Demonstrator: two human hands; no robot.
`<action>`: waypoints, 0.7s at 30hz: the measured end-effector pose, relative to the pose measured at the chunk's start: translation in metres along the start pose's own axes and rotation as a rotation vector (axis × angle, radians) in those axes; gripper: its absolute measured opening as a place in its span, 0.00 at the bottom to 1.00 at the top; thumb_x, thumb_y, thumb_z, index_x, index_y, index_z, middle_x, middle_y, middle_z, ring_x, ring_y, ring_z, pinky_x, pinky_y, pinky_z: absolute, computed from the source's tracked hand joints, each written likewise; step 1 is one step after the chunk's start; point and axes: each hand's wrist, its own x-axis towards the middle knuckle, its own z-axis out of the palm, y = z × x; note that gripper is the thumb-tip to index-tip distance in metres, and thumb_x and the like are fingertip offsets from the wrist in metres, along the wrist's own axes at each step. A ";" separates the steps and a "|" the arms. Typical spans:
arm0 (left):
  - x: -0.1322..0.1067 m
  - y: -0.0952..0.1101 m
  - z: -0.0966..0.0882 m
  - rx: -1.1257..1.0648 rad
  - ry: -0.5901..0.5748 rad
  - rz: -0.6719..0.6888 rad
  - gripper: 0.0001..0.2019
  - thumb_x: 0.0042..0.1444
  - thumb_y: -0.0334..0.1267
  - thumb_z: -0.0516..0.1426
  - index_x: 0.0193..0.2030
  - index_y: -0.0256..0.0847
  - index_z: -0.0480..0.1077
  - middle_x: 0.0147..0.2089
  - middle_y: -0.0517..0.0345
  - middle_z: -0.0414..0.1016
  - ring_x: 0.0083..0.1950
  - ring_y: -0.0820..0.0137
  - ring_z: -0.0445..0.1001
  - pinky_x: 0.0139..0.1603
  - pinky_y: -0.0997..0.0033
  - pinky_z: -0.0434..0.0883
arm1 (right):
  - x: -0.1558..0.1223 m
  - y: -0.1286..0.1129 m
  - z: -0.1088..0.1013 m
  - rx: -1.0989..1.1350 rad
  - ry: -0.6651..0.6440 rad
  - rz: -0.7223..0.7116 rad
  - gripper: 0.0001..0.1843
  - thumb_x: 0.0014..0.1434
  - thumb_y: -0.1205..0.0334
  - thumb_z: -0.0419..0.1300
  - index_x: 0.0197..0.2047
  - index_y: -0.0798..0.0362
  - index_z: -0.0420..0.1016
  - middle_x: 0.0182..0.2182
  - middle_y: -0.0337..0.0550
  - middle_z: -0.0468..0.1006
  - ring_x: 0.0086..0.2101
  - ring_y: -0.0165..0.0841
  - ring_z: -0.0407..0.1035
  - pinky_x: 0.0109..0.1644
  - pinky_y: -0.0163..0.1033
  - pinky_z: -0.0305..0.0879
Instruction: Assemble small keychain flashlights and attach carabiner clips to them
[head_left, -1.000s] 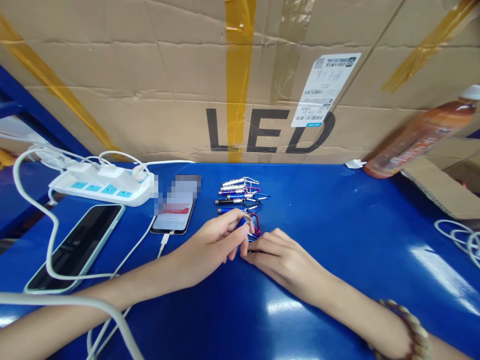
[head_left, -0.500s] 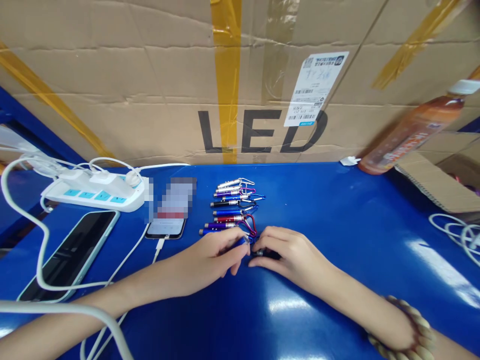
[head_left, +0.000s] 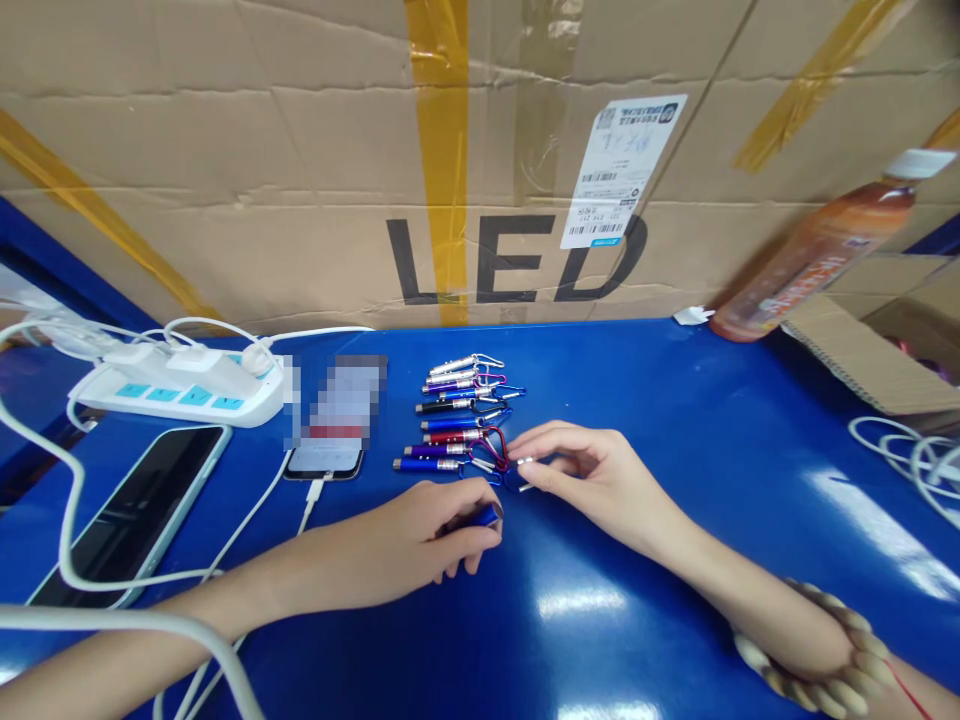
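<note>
My left hand [head_left: 442, 535] is closed around a blue metal tube [head_left: 486, 515], the body of a small keychain flashlight. Only the tube's end shows past the fingers. To its upper right, my right hand [head_left: 581, 465] pinches a small carabiner clip [head_left: 524, 487] with a silver part and a dark blue loop; the fingers cover some of it. The hands are apart. Several slim keychain flashlights [head_left: 454, 437] in silver, purple, black, blue and red lie in a stacked row just beyond my hands, their clips pointing right.
A lit phone [head_left: 330, 455] on a charging cable and a dark phone [head_left: 142, 510] lie left, below a white power strip [head_left: 161, 400]. White cords loop near my left forearm. A large cardboard box [head_left: 300, 200] stands behind the blue table; a drink bottle [head_left: 817, 260] leans at right.
My hands have drawn apart: the left moved down with the blue tube, the right shifted slightly up with the clip. The view has shifted a little.
</note>
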 end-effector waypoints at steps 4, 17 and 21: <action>0.004 -0.004 0.003 -0.059 0.043 -0.005 0.08 0.61 0.39 0.47 0.38 0.40 0.64 0.28 0.63 0.67 0.28 0.74 0.66 0.28 0.76 0.65 | -0.001 -0.001 0.000 0.071 0.012 0.047 0.07 0.50 0.60 0.65 0.32 0.54 0.79 0.31 0.42 0.76 0.26 0.26 0.69 0.23 0.27 0.68; 0.004 0.001 0.002 0.204 0.188 0.181 0.14 0.63 0.35 0.46 0.27 0.40 0.64 0.27 0.64 0.68 0.31 0.73 0.67 0.36 0.76 0.62 | -0.004 -0.010 -0.001 0.348 -0.150 0.226 0.05 0.46 0.63 0.68 0.28 0.55 0.79 0.25 0.39 0.78 0.21 0.22 0.68 0.21 0.25 0.66; 0.003 -0.002 0.006 0.265 0.210 0.239 0.09 0.63 0.34 0.47 0.35 0.40 0.67 0.30 0.63 0.70 0.32 0.73 0.68 0.36 0.76 0.63 | -0.003 -0.008 -0.003 0.413 -0.199 0.255 0.06 0.42 0.64 0.70 0.26 0.56 0.79 0.23 0.39 0.77 0.20 0.21 0.67 0.22 0.24 0.65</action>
